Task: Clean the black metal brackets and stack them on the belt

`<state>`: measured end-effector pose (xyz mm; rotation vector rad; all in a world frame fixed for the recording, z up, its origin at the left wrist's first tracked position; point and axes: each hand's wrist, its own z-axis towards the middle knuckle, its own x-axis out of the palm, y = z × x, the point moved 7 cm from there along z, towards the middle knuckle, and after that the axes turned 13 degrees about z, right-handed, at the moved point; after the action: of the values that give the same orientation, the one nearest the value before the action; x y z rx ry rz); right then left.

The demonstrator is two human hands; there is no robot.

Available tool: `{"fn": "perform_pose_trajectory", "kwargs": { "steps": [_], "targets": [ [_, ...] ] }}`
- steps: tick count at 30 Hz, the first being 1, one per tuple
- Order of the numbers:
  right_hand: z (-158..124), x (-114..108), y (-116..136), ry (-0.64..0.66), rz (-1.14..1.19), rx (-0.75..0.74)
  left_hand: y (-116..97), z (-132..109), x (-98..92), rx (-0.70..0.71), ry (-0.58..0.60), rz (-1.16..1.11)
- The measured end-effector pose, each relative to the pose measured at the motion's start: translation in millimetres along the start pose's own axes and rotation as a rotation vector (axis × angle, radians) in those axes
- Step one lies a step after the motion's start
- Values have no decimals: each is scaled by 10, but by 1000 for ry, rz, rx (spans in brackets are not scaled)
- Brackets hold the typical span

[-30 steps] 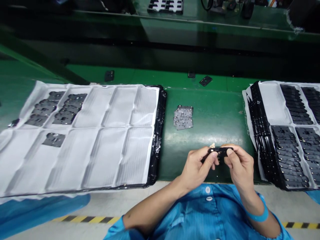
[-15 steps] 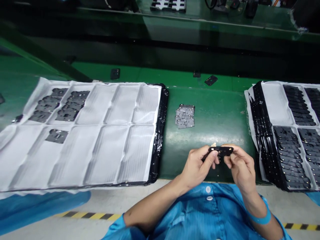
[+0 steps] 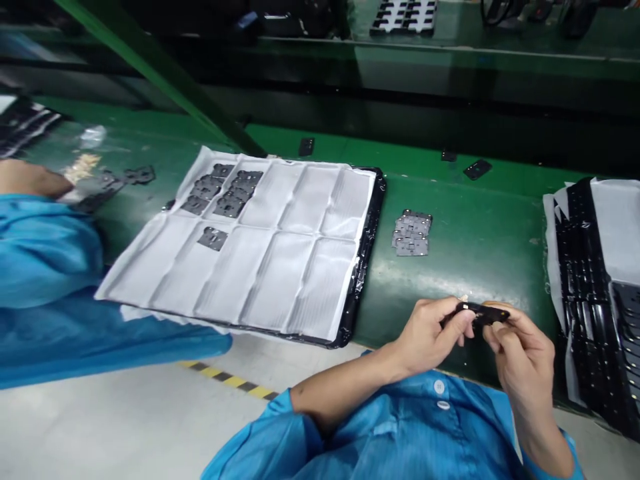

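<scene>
Close to the bench's front edge, my left hand (image 3: 434, 335) pinches one end of a thin black plastic plate (image 3: 487, 315) between thumb and fingers. My right hand (image 3: 523, 350) grips the other end, fingers curled beneath it. Light specks show on the plate's face. Just behind it lie small cream-coloured bits (image 3: 465, 298), partly hidden by my left fingers. A small overlapping pile of grey-black plates (image 3: 413, 233) rests on the green bench (image 3: 385, 300), beyond my left hand.
Left of the pile, a white-lined compartment tray (image 3: 280, 280) holds several plates. Stacked black trays (image 3: 583, 267) stand at the right. Loose dark plates (image 3: 477, 169) lie at the back. A co-worker's sleeve (image 3: 45, 247) and hand are at far left, under a slanting green post (image 3: 165, 73).
The view has swung left, so the bench items sit farther right and the co-worker's arm shows. Both my hands keep hold of the black plate.
</scene>
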<state>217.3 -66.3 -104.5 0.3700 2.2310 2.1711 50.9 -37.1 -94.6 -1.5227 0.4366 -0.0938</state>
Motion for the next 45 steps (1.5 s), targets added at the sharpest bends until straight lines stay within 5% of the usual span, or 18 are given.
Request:
{"fn": "perform_pose_trajectory", "kwargs": {
  "steps": [5,14,28,45],
  "targets": [
    [44,-48,67,175,-156,38,22,14,-53,-10,-44,-31],
    [62,71,322,144,-349,-69,-108,42,-61,53,70,93],
    [-42,236,441,159,-392,-223,-84,61,-70,-35,-36,-174],
    [-62,231,431,124,-351,-239,-110,90,-95,42,-82,-124]
  ]
}}
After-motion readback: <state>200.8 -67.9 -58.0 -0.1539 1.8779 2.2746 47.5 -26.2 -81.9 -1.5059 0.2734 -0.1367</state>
